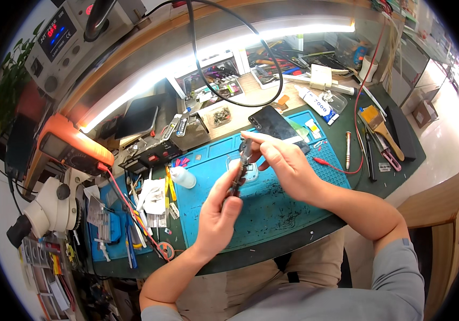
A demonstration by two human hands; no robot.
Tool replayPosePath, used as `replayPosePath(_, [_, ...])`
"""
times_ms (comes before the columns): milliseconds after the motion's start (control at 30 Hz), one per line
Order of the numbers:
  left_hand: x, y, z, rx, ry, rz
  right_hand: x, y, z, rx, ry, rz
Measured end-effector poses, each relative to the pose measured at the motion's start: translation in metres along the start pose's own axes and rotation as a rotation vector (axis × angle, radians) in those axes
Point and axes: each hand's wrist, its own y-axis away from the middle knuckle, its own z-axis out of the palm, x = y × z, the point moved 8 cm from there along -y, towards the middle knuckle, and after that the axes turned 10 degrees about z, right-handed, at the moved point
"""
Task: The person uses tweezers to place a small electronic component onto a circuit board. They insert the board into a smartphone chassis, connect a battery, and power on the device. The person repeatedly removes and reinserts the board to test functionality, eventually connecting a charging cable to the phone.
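Observation:
My left hand (220, 219) is closed around a slim dark phone part (238, 179), tilted and seen nearly edge-on above the blue work mat (202, 214). Its exact kind is unclear from this angle. At the upper end of the part, the index fingertip of my right hand (288, 166) touches it. My right thumb is bent and the other fingers are curled; anything tiny between them is hidden. Behind my right hand a black phone (272, 124) lies on the mat. A white squeeze bottle (183, 177) stands to the left of my hands.
An orange multimeter (71, 147) and a microscope part (42, 206) stand at left. A brush (383, 132), a screwdriver (348, 150) and a red probe (323, 162) lie at right. A glue tube (317, 104) lies farther back. A black cable (191, 43) loops overhead.

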Motion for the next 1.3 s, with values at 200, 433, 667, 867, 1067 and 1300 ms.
replayPosePath(200, [0.043, -0.009, 0.003, -0.09, -1.068, 0.403, 0.016, -0.002, -0.003, -0.067, -0.261, 0.169])
replayPosePath(433, [0.047, -0.01, 0.003, -0.048, -1.329, 0.418, 0.009, 0.001, 0.005, -0.102, -0.071, 0.133])
replayPosePath(667, [0.046, -0.009, 0.006, -0.036, -1.41, 0.438, 0.007, 0.004, 0.012, -0.152, -0.136, 0.223])
replayPosePath(867, [0.043, -0.008, 0.006, -0.033, -1.386, 0.425, 0.008, 0.004, 0.012, -0.162, -0.149, 0.231])
replayPosePath(1067, [0.042, -0.007, 0.006, -0.029, -1.383, 0.414, 0.006, 0.004, 0.012, -0.149, -0.132, 0.207])
replayPosePath(1300, [0.043, -0.008, 0.008, -0.029, -1.428, 0.438, 0.017, 0.001, 0.007, -0.072, -0.025, 0.17])
